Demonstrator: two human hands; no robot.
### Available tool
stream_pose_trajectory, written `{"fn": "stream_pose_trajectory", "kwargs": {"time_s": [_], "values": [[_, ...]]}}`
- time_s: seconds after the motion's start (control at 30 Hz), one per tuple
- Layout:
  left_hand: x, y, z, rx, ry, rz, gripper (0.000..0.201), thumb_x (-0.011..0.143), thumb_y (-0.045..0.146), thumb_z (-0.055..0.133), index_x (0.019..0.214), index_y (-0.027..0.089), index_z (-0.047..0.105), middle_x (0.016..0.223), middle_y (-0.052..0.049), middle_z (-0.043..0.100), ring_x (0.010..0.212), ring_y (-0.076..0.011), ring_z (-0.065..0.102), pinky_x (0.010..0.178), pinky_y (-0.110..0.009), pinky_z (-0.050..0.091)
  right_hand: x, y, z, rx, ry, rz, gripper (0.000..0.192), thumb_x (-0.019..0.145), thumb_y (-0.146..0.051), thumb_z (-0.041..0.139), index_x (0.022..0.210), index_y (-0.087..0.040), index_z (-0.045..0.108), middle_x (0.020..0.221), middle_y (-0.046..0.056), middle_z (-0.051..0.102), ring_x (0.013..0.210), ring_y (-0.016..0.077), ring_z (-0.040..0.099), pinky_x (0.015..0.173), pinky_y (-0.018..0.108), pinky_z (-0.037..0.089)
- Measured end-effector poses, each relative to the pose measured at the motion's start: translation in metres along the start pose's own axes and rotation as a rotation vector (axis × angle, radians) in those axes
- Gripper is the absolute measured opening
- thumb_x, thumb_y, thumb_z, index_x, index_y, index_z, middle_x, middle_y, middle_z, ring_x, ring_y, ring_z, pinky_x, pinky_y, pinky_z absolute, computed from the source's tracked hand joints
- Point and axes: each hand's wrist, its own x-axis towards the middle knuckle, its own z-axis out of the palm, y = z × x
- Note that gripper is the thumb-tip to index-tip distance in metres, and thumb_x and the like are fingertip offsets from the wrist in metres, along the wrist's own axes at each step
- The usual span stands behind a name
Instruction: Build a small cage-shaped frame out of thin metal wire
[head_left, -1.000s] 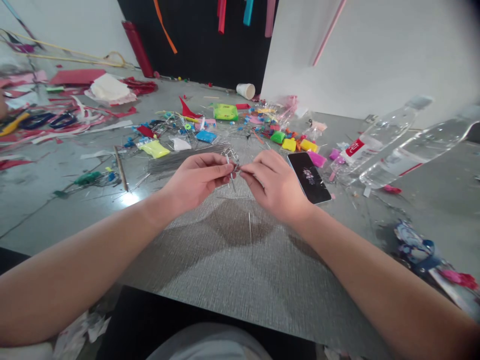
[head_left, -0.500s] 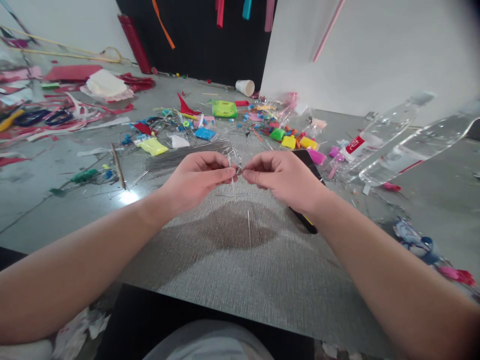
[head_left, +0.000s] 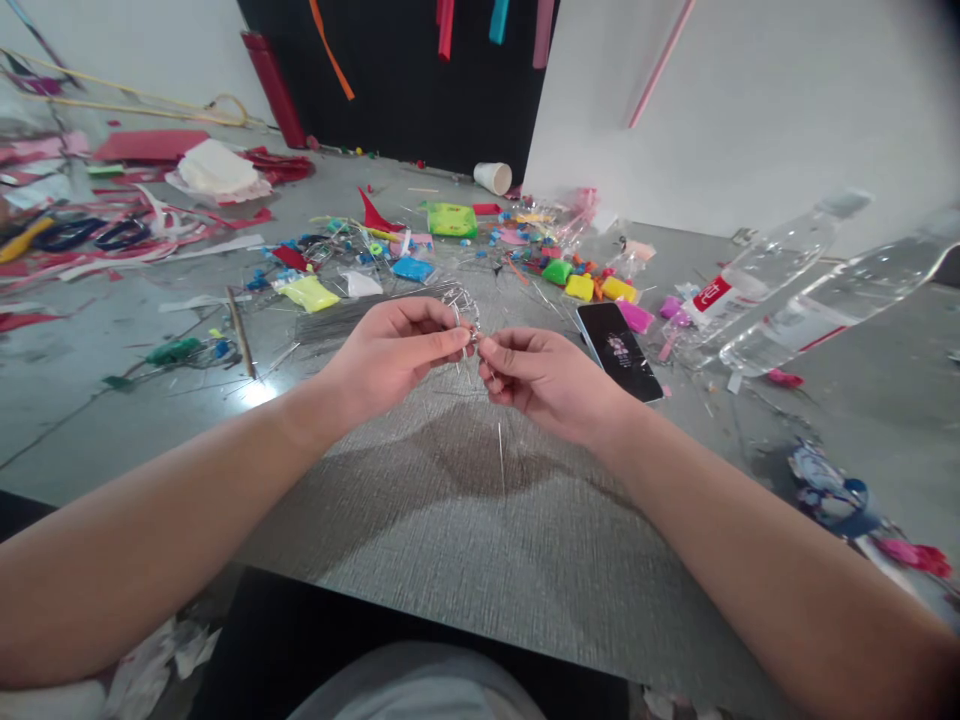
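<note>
Between my two hands is a small piece of bent, silvery wire (head_left: 466, 303), partly curled into loops above the fingertips. My left hand (head_left: 401, 350) pinches it between thumb and forefinger, and thin ends stick out below. My right hand (head_left: 544, 380) is closed at the wire's right side, thumb against forefinger; the exact spot it grips is hidden by the fingers. A bundle of straight thin wires (head_left: 330, 325) lies behind my left hand. One loose wire (head_left: 502, 460) rests on the grey table (head_left: 465, 560) below my hands.
A phone (head_left: 619, 350) lies right of my right hand. Two clear bottles (head_left: 780, 260) stand farther right. Colourful clay packets (head_left: 307, 293) and scraps spread behind my hands. A thin brown stick (head_left: 241, 332) and blue-handled scissors (head_left: 120, 235) lie left. A white cup (head_left: 493, 178) lies at the back.
My right hand has turned and dropped slightly, its fingers curling more below the wire. More of the phone now shows. My left hand keeps its pinch.
</note>
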Motion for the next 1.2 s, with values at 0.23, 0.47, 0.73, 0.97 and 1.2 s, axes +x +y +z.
{"fn": "stream_pose_trajectory", "kwargs": {"time_s": [0.23, 0.47, 0.73, 0.97, 1.2], "values": [[0.0, -0.001, 0.005, 0.041, 0.083, -0.022, 0.011, 0.078, 0.019, 0.085, 0.082, 0.016, 0.075, 0.086, -0.003, 0.073, 0.077, -0.0116, 0.065, 0.076, -0.027, 0.051, -0.006, -0.009, -0.002, -0.896, 0.195, -0.486, 0.016, 0.093, -0.028, 0.069, 0.081, -0.019, 0.064, 0.073, 0.001, 0.067, 0.066, 0.013, 0.056, 0.063, 0.029, 0.041], [-0.001, -0.001, 0.008, -0.053, 0.083, -0.056, 0.012, 0.078, 0.017, 0.084, 0.08, 0.016, 0.072, 0.082, -0.002, 0.071, 0.075, -0.0107, 0.064, 0.075, -0.026, 0.051, -0.007, -0.009, -0.004, -1.023, 0.149, -0.582, 0.013, 0.096, -0.03, 0.067, 0.088, -0.019, 0.068, 0.077, 0.001, 0.07, 0.069, 0.0141, 0.06, 0.068, 0.03, 0.045], [-0.002, -0.001, 0.005, -0.113, 0.017, -0.105, 0.013, 0.079, 0.018, 0.085, 0.081, 0.015, 0.072, 0.087, -0.003, 0.073, 0.079, -0.0118, 0.067, 0.08, -0.028, 0.054, -0.004, -0.004, -0.011, -0.622, 0.054, -0.45, 0.022, 0.087, -0.04, 0.079, 0.088, -0.019, 0.072, 0.073, 0.0, 0.07, 0.059, 0.0119, 0.063, 0.057, 0.028, 0.05], [-0.006, -0.001, 0.009, -0.115, 0.003, -0.114, 0.014, 0.077, 0.017, 0.086, 0.081, 0.015, 0.073, 0.087, -0.002, 0.073, 0.079, -0.0129, 0.069, 0.081, -0.029, 0.056, -0.003, -0.001, -0.007, -0.625, 0.108, -0.397, 0.035, 0.082, -0.052, 0.082, 0.079, -0.019, 0.07, 0.068, 0.0, 0.069, 0.058, 0.0133, 0.066, 0.054, 0.027, 0.05], [-0.006, 0.003, 0.011, -0.125, -0.016, -0.108, 0.016, 0.075, 0.017, 0.087, 0.08, 0.014, 0.072, 0.083, -0.003, 0.073, 0.075, -0.014, 0.07, 0.077, -0.03, 0.055, -0.009, -0.003, 0.001, -0.656, 0.127, -0.385, 0.039, 0.082, -0.057, 0.08, 0.078, -0.02, 0.07, 0.066, 0.0, 0.068, 0.054, 0.013, 0.066, 0.05, 0.026, 0.048]]}}
